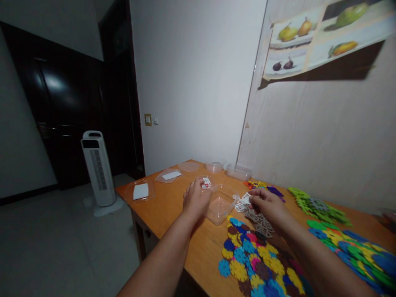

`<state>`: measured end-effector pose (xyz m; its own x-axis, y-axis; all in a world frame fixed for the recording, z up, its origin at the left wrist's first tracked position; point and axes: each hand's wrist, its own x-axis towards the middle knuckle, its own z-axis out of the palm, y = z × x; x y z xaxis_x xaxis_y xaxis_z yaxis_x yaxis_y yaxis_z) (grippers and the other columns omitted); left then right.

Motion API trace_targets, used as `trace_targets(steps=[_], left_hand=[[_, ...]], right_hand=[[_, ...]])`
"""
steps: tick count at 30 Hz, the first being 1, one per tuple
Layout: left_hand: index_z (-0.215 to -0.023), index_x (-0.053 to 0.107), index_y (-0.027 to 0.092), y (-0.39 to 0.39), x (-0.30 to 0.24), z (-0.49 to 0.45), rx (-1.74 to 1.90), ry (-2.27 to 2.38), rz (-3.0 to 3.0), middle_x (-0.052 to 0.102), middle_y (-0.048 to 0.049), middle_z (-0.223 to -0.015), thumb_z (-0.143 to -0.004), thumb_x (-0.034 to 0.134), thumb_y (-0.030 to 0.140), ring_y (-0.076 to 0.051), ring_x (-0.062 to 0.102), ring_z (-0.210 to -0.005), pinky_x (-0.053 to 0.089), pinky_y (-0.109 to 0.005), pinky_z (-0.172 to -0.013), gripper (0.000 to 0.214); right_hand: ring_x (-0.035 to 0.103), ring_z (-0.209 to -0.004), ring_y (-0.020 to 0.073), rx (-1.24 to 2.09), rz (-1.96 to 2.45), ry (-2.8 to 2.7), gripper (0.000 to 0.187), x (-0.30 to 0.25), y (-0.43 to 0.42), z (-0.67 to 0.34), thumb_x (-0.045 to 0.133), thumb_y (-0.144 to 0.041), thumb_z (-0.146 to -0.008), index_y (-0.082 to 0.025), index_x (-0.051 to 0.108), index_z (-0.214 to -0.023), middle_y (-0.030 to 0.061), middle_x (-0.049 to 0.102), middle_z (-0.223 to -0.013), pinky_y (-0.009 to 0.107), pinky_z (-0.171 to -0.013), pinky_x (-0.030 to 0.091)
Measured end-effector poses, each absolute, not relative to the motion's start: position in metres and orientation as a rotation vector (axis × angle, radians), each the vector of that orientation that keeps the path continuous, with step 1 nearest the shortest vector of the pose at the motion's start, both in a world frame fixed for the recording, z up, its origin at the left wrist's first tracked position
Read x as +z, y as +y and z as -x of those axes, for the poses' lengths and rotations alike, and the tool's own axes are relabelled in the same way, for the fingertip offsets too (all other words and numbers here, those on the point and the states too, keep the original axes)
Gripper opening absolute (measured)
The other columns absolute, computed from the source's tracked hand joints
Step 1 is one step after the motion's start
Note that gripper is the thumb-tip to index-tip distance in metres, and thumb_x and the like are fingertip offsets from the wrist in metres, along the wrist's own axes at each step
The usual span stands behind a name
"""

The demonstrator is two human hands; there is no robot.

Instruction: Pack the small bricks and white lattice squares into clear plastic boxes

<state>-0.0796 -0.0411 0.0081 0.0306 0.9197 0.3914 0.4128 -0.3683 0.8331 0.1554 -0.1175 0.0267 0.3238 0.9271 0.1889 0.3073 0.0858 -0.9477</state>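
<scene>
My left hand (196,199) rests near the left edge of a clear plastic container (220,205), its fingers curled around small red-and-white cards (206,183). On the other side of the container, my right hand (267,203) pinches cards from a spread pile of playing cards (258,218) lying on the orange wooden table (168,206). Just in front of my hands lies a patch of flat, many-coloured plastic snowflake pieces (253,260).
More snowflake pieces lie in green (312,205) and mixed (361,251) heaps at the right. Clear lids and tubs (238,171) stand at the table's far end, two lids holding white cards (141,191). A white tower fan (98,171) stands on the floor left of the table.
</scene>
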Motion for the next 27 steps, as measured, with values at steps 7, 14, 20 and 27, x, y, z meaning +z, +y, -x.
trace_targets(steps=[7,14,20,27], left_hand=[[-0.114,0.06,0.025,-0.073,0.0,0.087,1.265,1.635,-2.154,0.064,-0.0081,-0.12,-0.087,0.051,0.025,-0.026,0.056,-0.114,0.036,-0.04,-0.098,0.029],[-0.114,0.061,0.025,-0.091,-0.004,0.092,1.282,1.77,-2.13,0.065,-0.0106,-0.119,-0.088,0.055,0.049,-0.029,0.056,-0.114,0.035,-0.043,-0.096,0.036],[-0.103,0.061,0.022,-0.066,-0.019,0.094,1.375,1.645,-1.915,0.069,-0.0059,-0.095,-0.083,0.056,0.031,-0.022,0.063,-0.089,0.042,-0.031,-0.079,0.023],[-0.089,0.062,0.022,-0.04,-0.01,0.094,1.474,1.584,-1.735,0.067,-0.0003,-0.082,-0.079,0.058,0.03,-0.017,0.061,-0.078,0.041,-0.027,-0.072,0.013]], right_hand=[[0.052,-0.047,0.0115,0.699,1.407,-1.136,0.03,0.034,-0.118,-0.152,0.063,-0.028,-0.064,-0.016,0.06,-0.091,-0.0025,0.058,-0.059,0.023,-0.042,0.037],[0.056,-0.05,0.0129,0.668,1.413,-1.157,0.027,0.03,-0.113,-0.159,0.062,-0.026,-0.064,-0.016,0.061,-0.09,-0.0009,0.061,-0.063,0.024,-0.045,0.041],[0.058,-0.051,0.0135,0.647,1.402,-1.15,0.025,0.031,-0.113,-0.16,0.061,-0.024,-0.065,-0.017,0.061,-0.089,-0.0005,0.062,-0.061,0.023,-0.045,0.042],[0.057,-0.048,0.013,0.705,1.353,-1.12,0.027,0.026,-0.108,-0.161,0.061,-0.023,-0.066,-0.017,0.059,-0.092,-0.0015,0.061,-0.058,0.023,-0.046,0.042]])
